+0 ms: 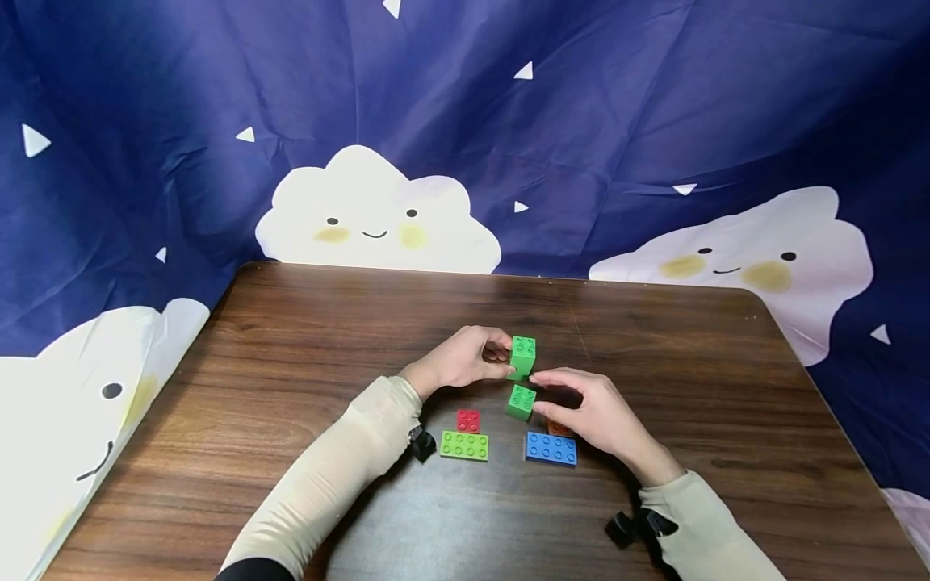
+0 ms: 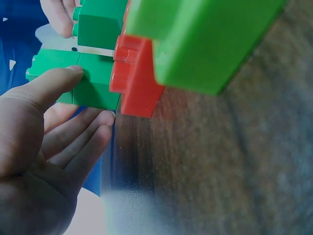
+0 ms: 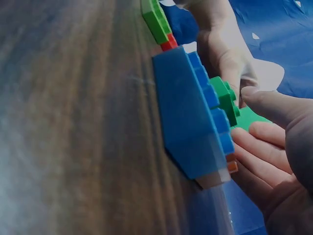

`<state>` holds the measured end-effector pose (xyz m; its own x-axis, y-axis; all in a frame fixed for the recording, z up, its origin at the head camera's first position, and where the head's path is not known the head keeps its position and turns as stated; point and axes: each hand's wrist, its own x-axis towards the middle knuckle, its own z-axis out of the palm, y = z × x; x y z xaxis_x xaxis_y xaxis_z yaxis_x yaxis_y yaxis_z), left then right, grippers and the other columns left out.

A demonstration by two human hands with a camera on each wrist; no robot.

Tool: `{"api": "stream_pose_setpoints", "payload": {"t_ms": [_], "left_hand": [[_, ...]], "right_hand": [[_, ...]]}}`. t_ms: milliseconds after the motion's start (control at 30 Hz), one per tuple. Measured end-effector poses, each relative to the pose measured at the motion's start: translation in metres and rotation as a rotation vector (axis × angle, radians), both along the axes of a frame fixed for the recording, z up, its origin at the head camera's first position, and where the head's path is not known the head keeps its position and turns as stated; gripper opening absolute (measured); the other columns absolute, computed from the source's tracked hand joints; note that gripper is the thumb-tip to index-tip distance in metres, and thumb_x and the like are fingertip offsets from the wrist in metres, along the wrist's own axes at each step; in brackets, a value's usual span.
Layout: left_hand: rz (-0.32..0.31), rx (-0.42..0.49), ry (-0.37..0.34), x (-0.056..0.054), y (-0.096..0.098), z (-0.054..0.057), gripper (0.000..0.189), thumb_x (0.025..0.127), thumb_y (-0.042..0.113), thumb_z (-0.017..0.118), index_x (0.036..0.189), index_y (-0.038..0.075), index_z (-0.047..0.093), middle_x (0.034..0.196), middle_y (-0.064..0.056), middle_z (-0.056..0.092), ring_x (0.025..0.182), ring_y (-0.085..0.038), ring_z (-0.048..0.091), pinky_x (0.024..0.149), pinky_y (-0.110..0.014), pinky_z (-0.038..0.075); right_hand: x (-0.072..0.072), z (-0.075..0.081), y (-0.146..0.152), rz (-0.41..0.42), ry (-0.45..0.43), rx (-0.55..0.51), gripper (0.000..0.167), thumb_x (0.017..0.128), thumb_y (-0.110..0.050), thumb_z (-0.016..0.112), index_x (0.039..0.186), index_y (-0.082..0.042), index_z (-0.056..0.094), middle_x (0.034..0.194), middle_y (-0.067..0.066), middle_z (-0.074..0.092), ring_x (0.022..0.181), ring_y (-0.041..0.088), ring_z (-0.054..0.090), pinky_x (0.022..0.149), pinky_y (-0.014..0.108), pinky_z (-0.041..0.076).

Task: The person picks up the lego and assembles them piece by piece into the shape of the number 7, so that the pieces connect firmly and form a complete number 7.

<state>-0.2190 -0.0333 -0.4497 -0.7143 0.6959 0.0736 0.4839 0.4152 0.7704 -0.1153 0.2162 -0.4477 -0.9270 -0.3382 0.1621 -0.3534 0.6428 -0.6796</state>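
Observation:
My left hand (image 1: 465,357) pinches a stack of two green toy bricks (image 1: 522,355) between thumb and fingers. The stack stands upright on the table, and a seam between its bricks shows in the left wrist view. Just in front of it sits a single green brick (image 1: 521,402), studs up. My right hand (image 1: 592,407) is at this brick's right side, thumb tip beside it and index fingertip near the stack's base. Its fingers are spread apart in a loose curve, gripping nothing visible; whether the thumb touches the brick, I cannot tell.
Nearer me lie a red brick (image 1: 468,420) behind a lime green brick (image 1: 465,445) on the left, and a blue brick (image 1: 551,449) on the right. An orange brick (image 1: 558,428) is partly hidden under my right hand. A blue cloth hangs behind the brown table (image 1: 349,315).

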Motion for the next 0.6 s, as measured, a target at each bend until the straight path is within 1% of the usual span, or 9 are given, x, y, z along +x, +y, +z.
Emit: {"api": "stream_pose_setpoints", "payload": {"t_ms": [200, 433, 600], "left_hand": [[0.001, 0.000, 0.000, -0.0001, 0.0000, 0.0001, 0.027, 0.095, 0.013, 0.083, 0.119, 0.003, 0.075, 0.111, -0.011, 0.080, 0.106, -0.022, 0.076, 0.096, -0.028, 0.063], [0.002, -0.002, 0.011, 0.0015, -0.0004, 0.0009, 0.028, 0.094, 0.013, 0.084, 0.118, 0.002, 0.075, 0.111, -0.010, 0.080, 0.104, -0.018, 0.076, 0.096, -0.028, 0.063], [0.003, -0.007, 0.014, 0.0013, -0.0001, 0.0012, 0.027, 0.094, 0.013, 0.084, 0.118, 0.003, 0.075, 0.111, -0.009, 0.080, 0.104, -0.017, 0.075, 0.096, -0.028, 0.063]], "right_hand": [[0.0002, -0.0041, -0.0035, 0.029, -0.006, 0.019, 0.039, 0.093, -0.025, 0.088, 0.130, -0.017, 0.078, 0.127, 0.000, 0.079, 0.119, 0.023, 0.076, 0.101, 0.047, 0.062], [0.0020, -0.0068, -0.0060, 0.028, -0.030, 0.021, 0.041, 0.092, -0.022, 0.088, 0.131, -0.013, 0.078, 0.129, 0.004, 0.079, 0.119, 0.024, 0.076, 0.101, 0.047, 0.063], [0.0021, -0.0070, -0.0071, 0.027, -0.032, 0.009, 0.040, 0.091, -0.020, 0.088, 0.129, -0.012, 0.079, 0.127, 0.004, 0.079, 0.118, 0.024, 0.076, 0.100, 0.047, 0.063]]}}
